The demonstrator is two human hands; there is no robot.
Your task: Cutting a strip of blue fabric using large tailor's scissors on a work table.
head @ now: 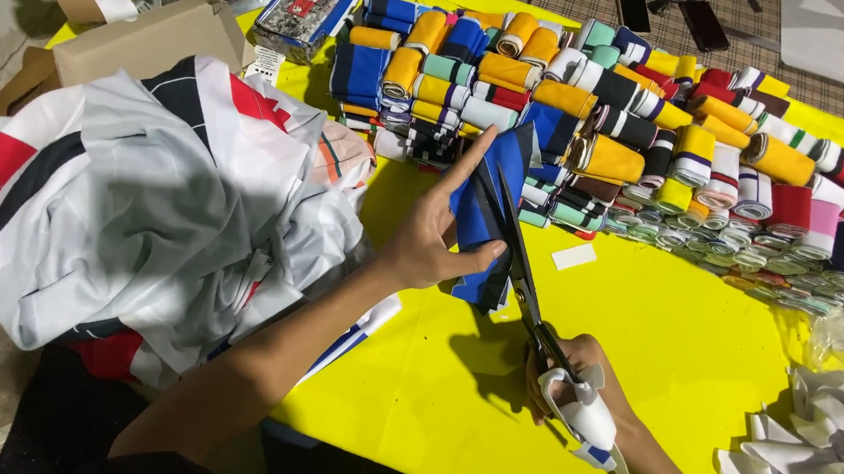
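Scissors (524,275), one pair, are gripped in the right hand (571,379), blades open around one blue fabric strip (489,212) that the left hand (427,237) pinches upright. Beyond both hands, many rolled fabric bands (642,124), too many to count, cover the yellow worktop (655,336); one white garment heap (143,205) lies left.

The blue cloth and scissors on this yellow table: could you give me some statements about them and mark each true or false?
1. The left hand holds a blue cloth. True.
2. The right hand holds a knife. False: it holds scissors.
3. The table is yellow. True.
4. The rolled cloth bands are all white. False: they come in many colours.
5. A heap of white, red and black fabric lies left of the hands. True.
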